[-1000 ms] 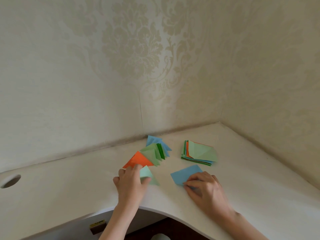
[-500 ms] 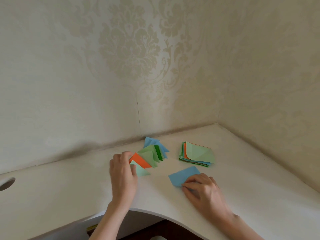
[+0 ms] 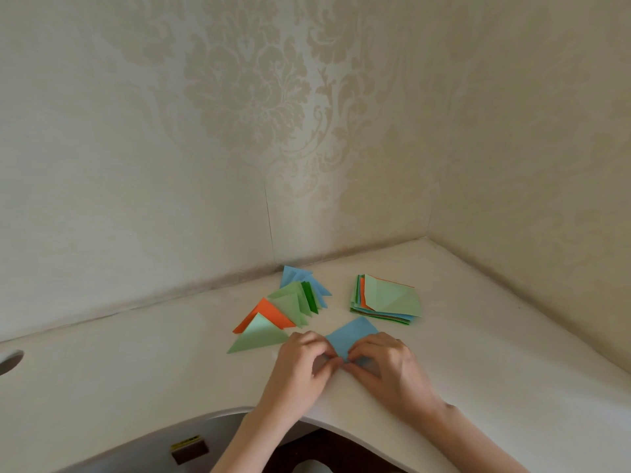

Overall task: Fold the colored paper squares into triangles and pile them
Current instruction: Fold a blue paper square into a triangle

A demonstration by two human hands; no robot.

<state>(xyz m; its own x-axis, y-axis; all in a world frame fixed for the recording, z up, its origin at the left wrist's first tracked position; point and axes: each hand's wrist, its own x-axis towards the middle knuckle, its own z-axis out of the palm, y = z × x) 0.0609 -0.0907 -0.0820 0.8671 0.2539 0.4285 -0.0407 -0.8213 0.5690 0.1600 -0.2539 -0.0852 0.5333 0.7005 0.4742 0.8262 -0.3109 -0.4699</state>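
On a pale worktop [image 3: 136, 370] set into a corner of damask-patterned wallpaper [image 3: 246, 90], both hands work at one blue paper square [image 3: 353, 336]. The square lies near the front edge, turned like a diamond, its far corner pointing toward the wall. The left hand [image 3: 300, 367] and the right hand [image 3: 386, 367] meet at its near corner, fingers curled and fingertips pinching the paper there; the near corner itself is hidden under the fingers.

Left of the square and a little farther back lies the row of folded triangles [image 3: 290, 305], overlapping like fallen tiles: a light green triangle [image 3: 259, 337] nearest, just left of the left hand, resting partly on an orange triangle [image 3: 269, 312], then more pale green ones, a dark green edge, and blue ones at the far end, close to the wall.

To the right, beyond the right hand, sits the stack of unfolded squares [image 3: 386, 300], a light green sheet on top with orange, green and blue edges showing beneath.

At the far left edge a round hole [image 3: 10, 360] opens in the worktop. Below its curved front edge a small dark block with a yellowish label [image 3: 189, 448] is visible; any writing on it is too small to read.
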